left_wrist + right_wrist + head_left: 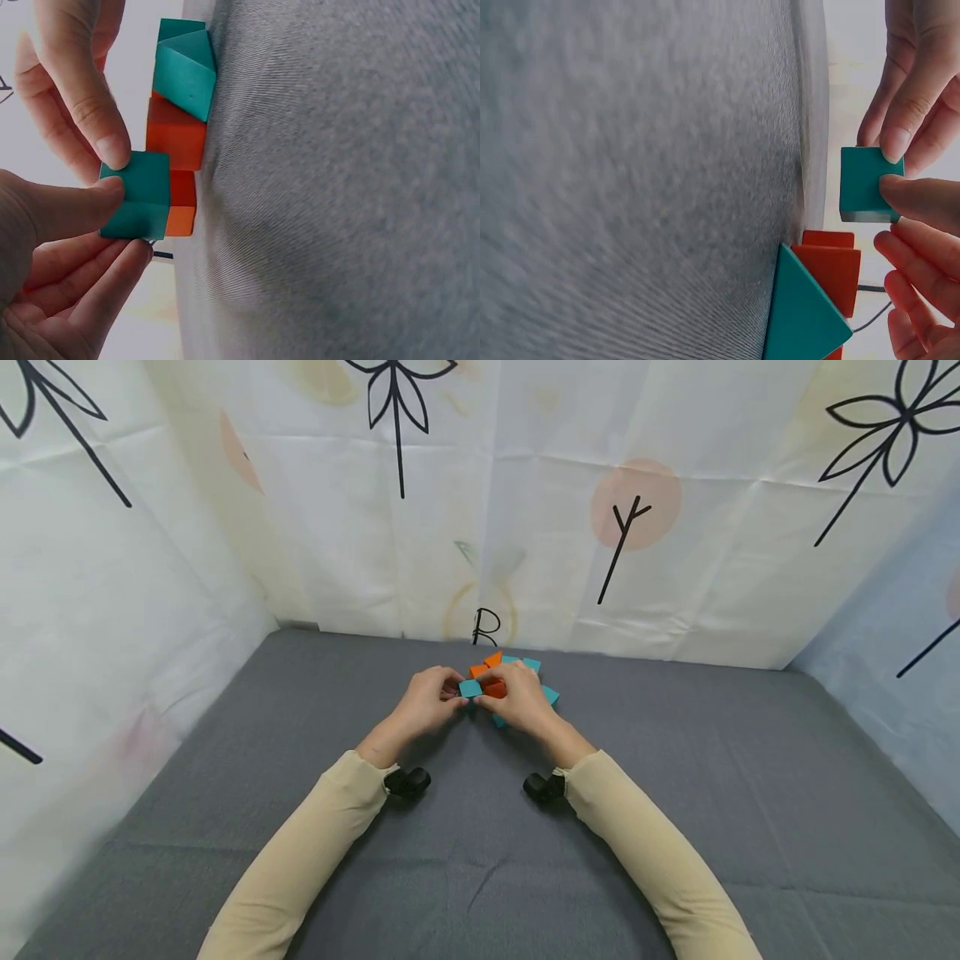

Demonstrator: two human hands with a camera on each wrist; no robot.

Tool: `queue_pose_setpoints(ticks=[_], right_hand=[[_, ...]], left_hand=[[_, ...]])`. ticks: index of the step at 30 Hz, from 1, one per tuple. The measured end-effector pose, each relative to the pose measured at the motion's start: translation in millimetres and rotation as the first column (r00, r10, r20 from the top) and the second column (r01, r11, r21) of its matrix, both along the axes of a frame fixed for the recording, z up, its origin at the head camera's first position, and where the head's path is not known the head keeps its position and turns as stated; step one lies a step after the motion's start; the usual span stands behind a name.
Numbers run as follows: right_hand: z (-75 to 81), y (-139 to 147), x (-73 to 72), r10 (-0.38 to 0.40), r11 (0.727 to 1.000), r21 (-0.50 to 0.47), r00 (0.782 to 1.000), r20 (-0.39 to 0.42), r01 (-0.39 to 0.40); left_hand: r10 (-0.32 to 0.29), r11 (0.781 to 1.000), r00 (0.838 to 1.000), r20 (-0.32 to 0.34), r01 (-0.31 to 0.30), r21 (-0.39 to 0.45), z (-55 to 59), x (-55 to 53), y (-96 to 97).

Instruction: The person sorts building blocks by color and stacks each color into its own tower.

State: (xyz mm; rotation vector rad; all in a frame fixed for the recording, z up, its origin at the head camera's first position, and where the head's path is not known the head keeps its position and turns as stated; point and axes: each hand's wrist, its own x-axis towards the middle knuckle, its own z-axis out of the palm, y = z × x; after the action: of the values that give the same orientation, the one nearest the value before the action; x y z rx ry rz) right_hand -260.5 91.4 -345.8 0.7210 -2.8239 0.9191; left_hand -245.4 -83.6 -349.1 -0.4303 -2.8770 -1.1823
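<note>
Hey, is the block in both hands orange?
No, the head view shows the left hand and right hand holding a blue-green cube.

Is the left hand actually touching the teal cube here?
Touching. The left wrist view shows it: the thumb of the left hand presses on the face of the teal cube, with no gap visible.
</note>
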Motion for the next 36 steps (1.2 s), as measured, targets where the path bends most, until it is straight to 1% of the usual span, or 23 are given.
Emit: queue_pose_setpoints(ticks=[3,7,12,15,19,23,29,33,36], right_hand=[[0.9,0,3.7,-0.013,0.999,-0.044,0.999,0.038,0.014],[1.7,-1,9.0,-0.022,0.99,-0.137,0.994,0.103,0.036],[0.8,-2,13.1,-0.01,0.966,-0.253,0.985,0.169,0.053],[-0.5,-3,15.4,0.003,0.951,-0.305,0.981,0.194,0.057],[-2.1,-5,20.0,0.019,0.928,-0.365,0.973,0.23,0.068],[-3.0,-10,26.0,0.025,0.912,-0.403,0.967,0.255,0.083],[-5.2,-19,34.1,0.024,0.894,-0.438,0.968,0.251,0.091],[-7.1,-23,36.9,0.038,0.893,-0.44,0.961,0.274,0.09],[-7.1,-24,36.5,0.042,0.896,-0.434,0.956,0.289,0.091]], left_hand=[[-0.009,1.0,1.0,-0.013,0.009,0.019,1.6,2.7,-2.6],[-0.012,0.998,1.0,-0.022,0.014,0.063,3.7,5.8,-6.7],[-0.017,0.995,0.999,-0.051,0.022,0.093,6.2,7.9,-11.0],[-0.026,0.995,0.997,-0.066,0.032,0.1,6.7,8.5,-13.1],[-0.035,0.993,0.998,-0.05,0.04,0.111,7.2,10.9,-16.5],[-0.049,0.992,0.999,-0.016,0.05,0.118,8.3,15.5,-22.7],[-0.078,0.991,0.997,0.021,0.075,0.114,9.4,21.9,-34.5],[-0.107,0.989,0.994,0.032,0.103,0.105,8.1,24.2,-42.1],[-0.131,0.986,0.991,0.037,0.126,0.107,6.8,23.6,-45.9]])
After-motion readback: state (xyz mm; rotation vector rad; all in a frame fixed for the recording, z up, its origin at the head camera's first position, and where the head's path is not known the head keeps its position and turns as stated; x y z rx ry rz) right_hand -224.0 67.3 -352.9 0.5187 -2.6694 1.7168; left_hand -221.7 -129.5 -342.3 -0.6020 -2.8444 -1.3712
